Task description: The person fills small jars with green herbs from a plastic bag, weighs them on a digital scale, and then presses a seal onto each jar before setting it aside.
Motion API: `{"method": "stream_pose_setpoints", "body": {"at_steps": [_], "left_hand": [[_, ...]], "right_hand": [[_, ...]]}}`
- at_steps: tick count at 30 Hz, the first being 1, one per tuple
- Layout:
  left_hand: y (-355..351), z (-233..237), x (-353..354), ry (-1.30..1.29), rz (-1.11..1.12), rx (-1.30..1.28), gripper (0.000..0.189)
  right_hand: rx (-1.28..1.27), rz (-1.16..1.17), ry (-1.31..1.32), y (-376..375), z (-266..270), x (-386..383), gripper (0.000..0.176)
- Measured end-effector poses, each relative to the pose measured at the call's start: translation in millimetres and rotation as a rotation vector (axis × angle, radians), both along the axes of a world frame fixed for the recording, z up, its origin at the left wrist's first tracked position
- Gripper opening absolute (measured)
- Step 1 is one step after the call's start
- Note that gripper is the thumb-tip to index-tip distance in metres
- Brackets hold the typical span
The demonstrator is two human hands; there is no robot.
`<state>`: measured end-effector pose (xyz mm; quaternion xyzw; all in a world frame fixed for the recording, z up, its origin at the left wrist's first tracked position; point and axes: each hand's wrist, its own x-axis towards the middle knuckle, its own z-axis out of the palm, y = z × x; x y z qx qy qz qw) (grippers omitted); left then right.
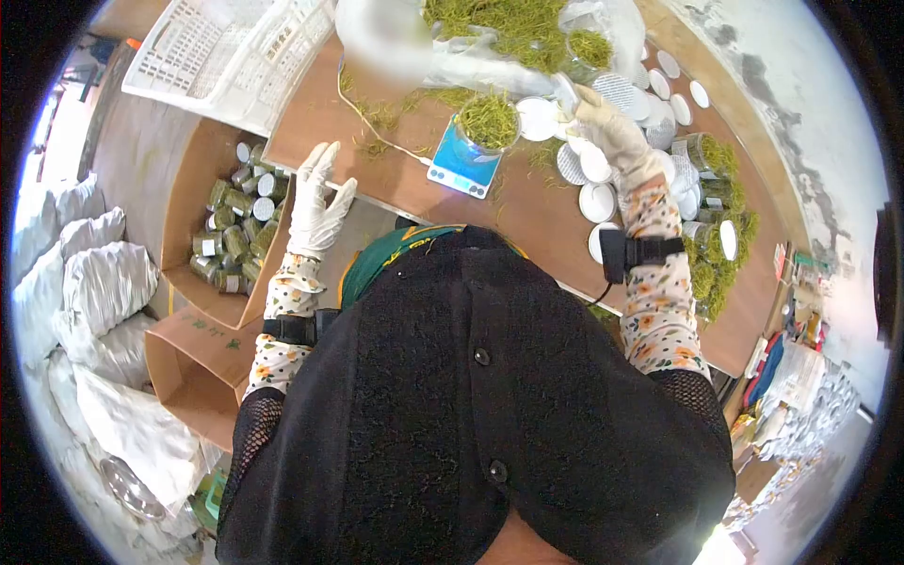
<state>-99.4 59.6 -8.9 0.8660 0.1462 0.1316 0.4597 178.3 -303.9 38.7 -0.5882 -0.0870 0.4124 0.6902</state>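
Observation:
My left hand (318,207), in a white glove, is raised near the front edge of the table with its fingers apart and nothing in it. On the right, my gloved right hand (617,137) reaches in among the round lids, its fingers closed on a tilted white lid (565,95). A clear jar filled with green dried strands (488,121) stands on a blue-topped digital scale (465,166) between my hands. Another white lid (539,120) lies right beside the jar. More lids (597,201) lie below my right hand.
A co-worker's pale sleeve (480,72) reaches across the table's far side, near a heap of green strands (518,28). Filled jars (706,193) stand at right. A cardboard box (179,226) of jars and a white crate (235,71) are at left. A cable (363,118) runs to the scale.

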Motion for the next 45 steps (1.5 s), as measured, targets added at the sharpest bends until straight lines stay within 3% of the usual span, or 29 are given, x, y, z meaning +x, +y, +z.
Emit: {"method": "stream_pose_setpoints", "body": {"at_steps": [3,4,5,8,11,13,16,17,18,19,20,26,28,29,31,33,34,37,40,43,45], "left_hand": [[-3,-3,29,-0.040,-0.103,-0.184,0.062],[-11,14,39,-0.055,-0.146,-0.161,0.064],[-23,38,50,-0.070,-0.184,-0.141,0.065],[-61,82,83,-0.081,-0.351,-0.615,0.057],[-93,135,118,0.214,-0.460,-0.715,0.049],[-105,131,147,0.177,-0.588,-0.727,0.047],[-122,128,174,0.017,-0.653,-0.941,0.041],[-125,128,180,-0.058,-0.648,-1.046,0.037],[-117,138,185,-0.047,-0.855,-1.156,0.031],[-122,140,186,-0.055,-0.810,-1.172,0.032],[-131,141,187,-0.062,-0.764,-1.187,0.034],[-116,141,185,0.084,-0.701,-1.088,0.043],[-83,142,192,0.243,-0.750,-1.064,0.046],[-68,148,194,0.350,-0.667,-0.907,0.053],[-22,103,204,0.131,-0.405,-0.592,0.056],[12,32,211,0.055,-0.280,-0.438,0.055],[10,22,210,0.019,-0.300,-0.409,0.057],[-28,14,195,-0.100,-0.523,-0.410,0.063],[-48,14,187,0.300,-0.558,-0.460,0.076],[-73,20,184,0.329,-0.486,-0.832,0.089],[-77,8,189,0.275,-0.569,-0.932,0.088]], "right_hand": [[-0.632,0.217,-0.792,-4,-23,9,0.069],[-0.677,0.310,-0.922,-7,-40,14,0.066],[-0.817,0.343,-0.853,13,40,-25,0.066],[-0.764,0.173,-1.031,14,46,-47,0.070],[-0.618,0.052,-1.409,28,78,-61,0.074],[-0.609,-0.046,-1.693,43,103,-75,0.079],[-0.063,-0.130,-1.652,51,109,-67,0.090],[0.142,-0.209,-1.336,55,109,-70,0.093],[0.332,-0.275,-1.008,61,108,-74,0.097],[0.506,-0.329,-0.667,67,106,-78,0.100],[0.650,-0.347,-0.511,73,101,-75,0.102],[0.687,-0.411,-0.426,108,69,-63,0.066],[0.842,-0.466,-0.162,110,64,-52,0.057],[0.915,-0.489,-0.024,110,62,-50,0.053],[0.928,-0.508,0.105,95,60,-47,0.047],[0.902,-0.561,0.213,76,41,-39,0.050],[0.868,-0.579,0.236,66,33,-40,0.040],[0.083,-0.463,-0.585,48,-6,-52,0.044],[-0.356,-0.384,-0.946,27,-38,-57,0.041],[0.503,-0.676,0.094,38,-70,-64,0.041],[0.447,-0.597,0.079,41,-78,-67,0.036]]}}
